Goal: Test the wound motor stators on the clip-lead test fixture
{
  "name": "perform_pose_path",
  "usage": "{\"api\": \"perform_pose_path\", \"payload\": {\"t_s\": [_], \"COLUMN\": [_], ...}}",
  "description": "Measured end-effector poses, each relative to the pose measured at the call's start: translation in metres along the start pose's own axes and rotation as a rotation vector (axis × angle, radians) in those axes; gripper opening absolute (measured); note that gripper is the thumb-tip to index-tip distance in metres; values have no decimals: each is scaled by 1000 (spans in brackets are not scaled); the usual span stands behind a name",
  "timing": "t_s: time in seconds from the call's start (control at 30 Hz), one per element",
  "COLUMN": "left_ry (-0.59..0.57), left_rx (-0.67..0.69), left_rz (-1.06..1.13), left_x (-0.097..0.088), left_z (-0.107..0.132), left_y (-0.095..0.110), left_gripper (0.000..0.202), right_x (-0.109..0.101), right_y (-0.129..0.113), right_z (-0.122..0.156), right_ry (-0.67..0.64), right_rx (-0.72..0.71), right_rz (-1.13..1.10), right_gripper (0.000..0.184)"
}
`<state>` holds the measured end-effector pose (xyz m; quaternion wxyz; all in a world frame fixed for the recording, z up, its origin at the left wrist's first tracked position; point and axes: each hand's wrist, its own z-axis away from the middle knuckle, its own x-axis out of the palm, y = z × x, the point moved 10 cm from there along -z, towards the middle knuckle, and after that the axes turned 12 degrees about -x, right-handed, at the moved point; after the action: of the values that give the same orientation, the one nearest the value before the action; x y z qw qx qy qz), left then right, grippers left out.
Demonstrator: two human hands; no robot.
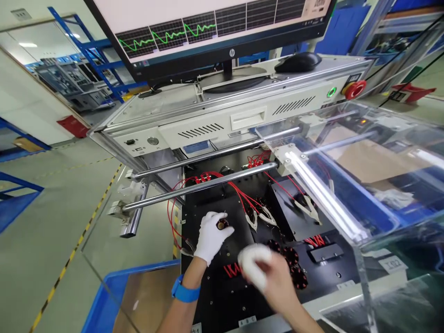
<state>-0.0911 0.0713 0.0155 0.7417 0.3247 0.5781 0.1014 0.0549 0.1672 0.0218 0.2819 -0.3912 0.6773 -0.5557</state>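
My left hand [211, 236], in a white glove with a blue wrist strap below it, is closed around a small dark copper-wound coil [222, 225] above the black test plate [225, 296]. My right hand [268, 275] is blurred by motion, with white-covered fingertips curled. It hovers just left of several round dark coils [293, 266] lying on the plate. Whether it holds anything is unclear. Red wires [239, 189] run across the plate to white clips [258, 217].
Two steel rods [208, 185] cross above the plate. A lifted clear acrylic cover [364, 175] stands at right. Behind are the beige tester housing [215, 125], a monitor [208, 32] showing a green waveform, a mouse [298, 61] and a red stop button [354, 89]. A blue bin [104, 300] sits lower left.
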Motion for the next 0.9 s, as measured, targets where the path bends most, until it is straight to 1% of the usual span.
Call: {"api": "perform_pose_path", "payload": {"t_s": [0.07, 0.13, 0.17, 0.23, 0.37, 0.6, 0.73, 0.8, 0.9], "left_ry": [-1, 5, 6, 4, 11, 12, 15, 18, 23], "left_rx": [18, 31, 35, 41, 52, 66, 64, 72, 80], "left_rz": [59, 82, 88, 96, 96, 68, 57, 54, 50], "left_x": [-2, -3, -4, -3, -2, -2, -2, -2, -2], "left_z": [-1, 0, 0, 0, 0, 1, 0, 1, 2], "left_y": [-5, -6, -6, -6, -6, -6, -6, -5, -4], "left_gripper": [37, 39, 40, 41, 42, 42, 40, 40, 41], "right_x": [6, 12, 16, 24, 30, 32, 33, 34, 37], "right_y": [34, 69, 82, 96, 98, 92, 91, 86, 76], "right_z": [-31, -56, -67, -79, -80, -80, -82, -86, -95], "right_ry": [190, 333, 350, 322, 264, 253, 232, 198, 109], "right_rx": [135, 263, 298, 330, 327, 290, 277, 241, 168], "right_rz": [-174, -316, -350, -373, -370, -379, -342, -307, -240], "right_gripper": [21, 25, 27, 28, 29, 27, 25, 22, 17]}}
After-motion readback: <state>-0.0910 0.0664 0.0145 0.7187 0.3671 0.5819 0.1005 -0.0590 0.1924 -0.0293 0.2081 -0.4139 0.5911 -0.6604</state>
